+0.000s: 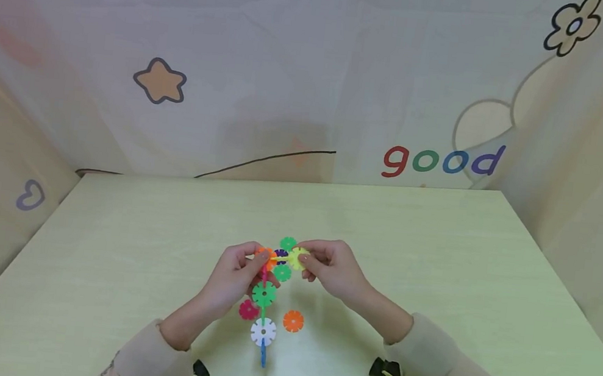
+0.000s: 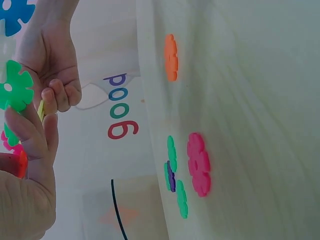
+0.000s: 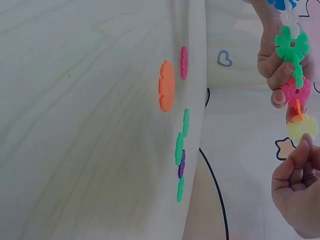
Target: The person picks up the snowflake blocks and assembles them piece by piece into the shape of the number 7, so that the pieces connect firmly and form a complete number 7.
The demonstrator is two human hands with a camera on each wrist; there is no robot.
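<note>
A chain of notched plastic snowflake discs is held above the table. In the head view my left hand point(image 1: 230, 278) pinches its orange disc point(image 1: 272, 265) between thumb and fingers. My right hand point(image 1: 339, 273) grips the yellow disc point(image 1: 296, 263) at the right end with thumb and fingertips. Below my left hand hang a pink disc point(image 3: 290, 91), a green disc point(image 1: 258, 297), another green disc edge-on, a white disc point(image 1: 256, 335) and a blue disc point(image 1: 263, 355) at the bottom. The discs slot into one another at their notches. My left fingers partly hide the orange disc.
On the table lie a loose orange disc point(image 1: 288, 322) and a loose pink disc point(image 2: 202, 177). Farther back, several green discs point(image 1: 288, 242) cluster around a purple disc point(image 3: 181, 165). A printed cloth backdrop point(image 1: 291, 76) rises behind the table. Black straps point(image 1: 382, 373) hang near both sleeves.
</note>
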